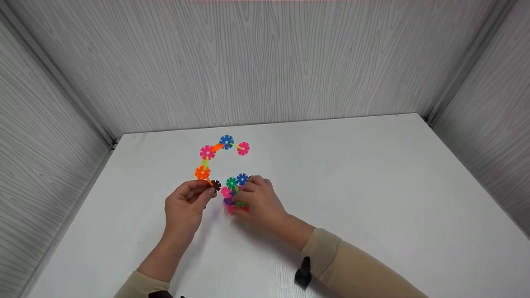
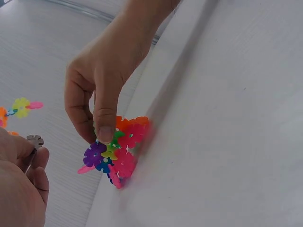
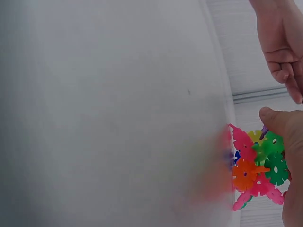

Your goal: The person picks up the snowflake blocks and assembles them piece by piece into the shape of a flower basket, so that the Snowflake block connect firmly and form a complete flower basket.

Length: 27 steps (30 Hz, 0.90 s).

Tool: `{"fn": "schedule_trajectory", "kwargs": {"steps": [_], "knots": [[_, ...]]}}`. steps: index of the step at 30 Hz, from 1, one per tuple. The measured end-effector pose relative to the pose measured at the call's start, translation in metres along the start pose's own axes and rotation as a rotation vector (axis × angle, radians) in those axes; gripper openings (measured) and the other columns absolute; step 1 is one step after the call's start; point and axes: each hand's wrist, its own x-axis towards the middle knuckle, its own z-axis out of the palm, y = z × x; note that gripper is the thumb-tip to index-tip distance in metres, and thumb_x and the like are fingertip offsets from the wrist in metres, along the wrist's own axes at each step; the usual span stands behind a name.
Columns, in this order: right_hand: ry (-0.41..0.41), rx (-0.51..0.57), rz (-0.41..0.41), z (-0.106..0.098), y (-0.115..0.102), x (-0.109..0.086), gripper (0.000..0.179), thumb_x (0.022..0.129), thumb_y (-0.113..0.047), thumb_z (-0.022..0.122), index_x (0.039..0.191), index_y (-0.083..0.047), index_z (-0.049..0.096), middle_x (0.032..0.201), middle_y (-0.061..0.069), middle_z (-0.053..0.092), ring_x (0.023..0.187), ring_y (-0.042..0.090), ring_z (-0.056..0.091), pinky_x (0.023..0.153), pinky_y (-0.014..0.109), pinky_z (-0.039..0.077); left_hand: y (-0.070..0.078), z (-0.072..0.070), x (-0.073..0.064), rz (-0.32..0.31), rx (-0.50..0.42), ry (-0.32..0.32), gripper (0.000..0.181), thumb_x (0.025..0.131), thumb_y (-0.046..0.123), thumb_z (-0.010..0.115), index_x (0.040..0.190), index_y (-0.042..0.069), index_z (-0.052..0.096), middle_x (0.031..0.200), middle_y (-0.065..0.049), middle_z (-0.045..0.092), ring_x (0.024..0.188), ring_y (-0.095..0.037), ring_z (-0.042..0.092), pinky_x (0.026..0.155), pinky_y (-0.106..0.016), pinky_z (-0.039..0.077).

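My left hand pinches a dark snowflake disc between thumb and fingers. That disc ends a curved chain of interlocking discs, among them an orange disc, a pink disc and a blue disc. Just to the right, my right hand holds a bunched cluster of joined snowflake discs in pink, green, blue and purple. In the left wrist view its thumb and fingers grip the top of the cluster. From the right wrist, orange, green and pink discs show below the thumb, and fingers hide the rest.
Both hands are over a white tabletop. Grey wood-grain panels stand at the back, the left and the right. A small black clip sits at the right sleeve cuff.
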Motion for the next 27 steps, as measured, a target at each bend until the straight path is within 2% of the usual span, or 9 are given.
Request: {"fn": "schedule_trajectory", "kwargs": {"steps": [4,8,11,16,22,27], "knots": [[0.028,-0.050,-0.019,0.002,0.002,-0.001,0.029,0.089,-0.041,0.086,0.115,-0.027,0.084,0.114,-0.007,0.076,0.125,0.019,0.053,0.108,0.042,0.045,0.000,0.005,0.000,0.003,-0.022,-0.007,0.020,0.099,0.006,0.075,0.119,0.006,0.073,0.116,-0.010,0.077,0.107,-0.029,0.076,0.093,-0.027,0.059],[0.044,-0.036,-0.005,-0.001,0.012,-0.007,0.026,0.090,-0.039,0.087,0.113,-0.026,0.085,0.113,-0.006,0.076,0.126,0.020,0.053,0.109,0.043,0.044,-0.001,0.013,0.000,0.002,-0.041,-0.018,0.019,0.099,0.005,0.075,0.118,0.006,0.073,0.115,-0.011,0.077,0.107,-0.032,0.076,0.093,-0.027,0.059],[0.083,-0.017,0.009,-0.007,0.023,-0.015,0.024,0.089,-0.037,0.088,0.108,-0.024,0.085,0.110,-0.004,0.075,0.125,0.021,0.054,0.109,0.045,0.045,-0.003,0.021,-0.001,-0.003,-0.043,-0.029,0.019,0.099,0.004,0.074,0.118,0.006,0.073,0.114,-0.011,0.077,0.105,-0.029,0.076,0.092,-0.028,0.060],[0.201,-0.014,0.001,-0.017,0.045,-0.032,0.020,0.086,-0.033,0.091,0.099,-0.019,0.084,0.101,-0.001,0.072,0.118,0.024,0.056,0.103,0.047,0.047,-0.008,0.040,-0.004,-0.016,-0.054,-0.072,0.020,0.097,0.002,0.076,0.117,0.007,0.073,0.113,-0.010,0.078,0.103,-0.024,0.077,0.090,-0.028,0.061],[0.343,0.023,-0.036,-0.023,0.067,-0.050,0.021,0.080,-0.023,0.095,0.096,-0.016,0.084,0.098,0.001,0.072,0.114,0.027,0.057,0.099,0.048,0.048,-0.016,0.068,-0.006,-0.047,-0.092,-0.128,0.023,0.095,0.001,0.078,0.117,0.007,0.074,0.114,-0.009,0.078,0.106,-0.025,0.076,0.090,-0.028,0.061],[0.413,0.032,-0.073,-0.022,0.076,-0.056,0.021,0.078,-0.023,0.097,0.094,-0.015,0.086,0.097,0.001,0.073,0.112,0.027,0.059,0.098,0.050,0.048,-0.022,0.089,-0.008,-0.088,-0.098,-0.154,0.022,0.095,0.003,0.080,0.116,0.008,0.076,0.114,-0.008,0.078,0.105,-0.023,0.077,0.089,-0.028,0.061]]}}
